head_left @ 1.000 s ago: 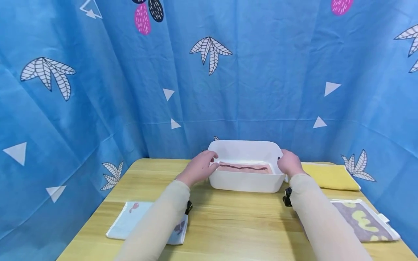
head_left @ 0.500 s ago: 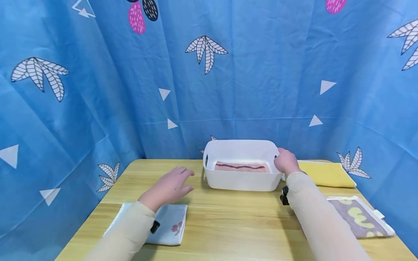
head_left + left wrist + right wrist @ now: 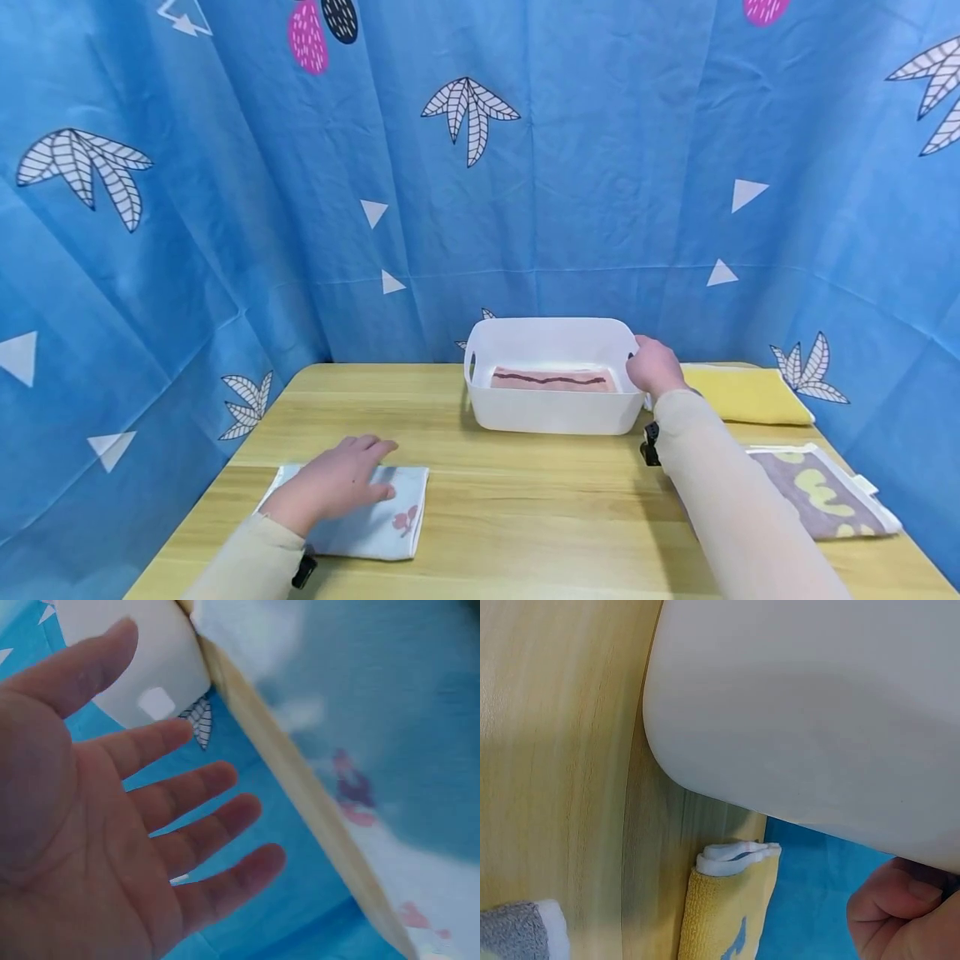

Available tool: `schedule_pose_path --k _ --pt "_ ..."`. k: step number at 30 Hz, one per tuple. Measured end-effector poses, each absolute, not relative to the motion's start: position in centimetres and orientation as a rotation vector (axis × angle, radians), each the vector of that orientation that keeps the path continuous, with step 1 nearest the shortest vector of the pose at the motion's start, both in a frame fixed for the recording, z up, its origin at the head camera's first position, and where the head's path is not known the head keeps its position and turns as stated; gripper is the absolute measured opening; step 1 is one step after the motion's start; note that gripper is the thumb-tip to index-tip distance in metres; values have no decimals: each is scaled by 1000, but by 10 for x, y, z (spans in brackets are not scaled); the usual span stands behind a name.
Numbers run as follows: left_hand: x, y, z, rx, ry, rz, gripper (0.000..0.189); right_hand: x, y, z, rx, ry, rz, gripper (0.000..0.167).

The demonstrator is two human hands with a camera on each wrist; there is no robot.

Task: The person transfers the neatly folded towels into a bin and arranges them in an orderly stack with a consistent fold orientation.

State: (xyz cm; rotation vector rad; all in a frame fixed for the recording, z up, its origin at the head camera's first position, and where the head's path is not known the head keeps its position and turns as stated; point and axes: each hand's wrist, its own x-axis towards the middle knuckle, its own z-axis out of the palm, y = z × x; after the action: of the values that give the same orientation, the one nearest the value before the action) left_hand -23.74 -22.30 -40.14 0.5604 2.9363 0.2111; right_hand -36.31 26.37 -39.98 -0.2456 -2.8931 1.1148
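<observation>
1. While the right hand [image 3: 655, 368] grips the right end of the white plastic bin [image 3: 555, 412], its thumb [image 3: 900, 896] is bent in against the rim; the other fingers on that side are mostly hidden, yet the hand is clearly clamped on the bin's end.
2. To the left of the bin and nearer the person, the left hand [image 3: 337, 479] hangs palm down over a folded pale blue towel [image 3: 367, 533]; its fingers [image 3: 210, 832] are spread apart, with the thumb held well away from them, and they grasp nothing.
3. That towel, printed with small pink motifs, lies flat on the wood-grain counter [image 3: 525, 508], on the near left side of the bin.
4. Inside the bin, on its floor, lies a folded pink towel [image 3: 551, 387] with a wavy dark red stripe.
5. Just right of the bin is a folded yellow towel [image 3: 746, 396] with white edging.
6. Nearer the person and farther right of the bin lies a grey-purple towel [image 3: 821, 500] with yellow-green shapes, partly covered from view by the cream right sleeve [image 3: 735, 492].
7. Behind the bin hangs a blue curtain [image 3: 540, 208] printed with white leaves and triangles.
</observation>
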Motion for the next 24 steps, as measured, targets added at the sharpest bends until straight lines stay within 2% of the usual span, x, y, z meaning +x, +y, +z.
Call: schedule_pose_path --k 8,24 --pt "-223 -240 -416 301 2749 339 74 -363 263 -399 -213 -2905 1080 57" --pt "-226 -249 -426 306 2767 274 84 -367 263 -399 -210 -2944 1065 57"
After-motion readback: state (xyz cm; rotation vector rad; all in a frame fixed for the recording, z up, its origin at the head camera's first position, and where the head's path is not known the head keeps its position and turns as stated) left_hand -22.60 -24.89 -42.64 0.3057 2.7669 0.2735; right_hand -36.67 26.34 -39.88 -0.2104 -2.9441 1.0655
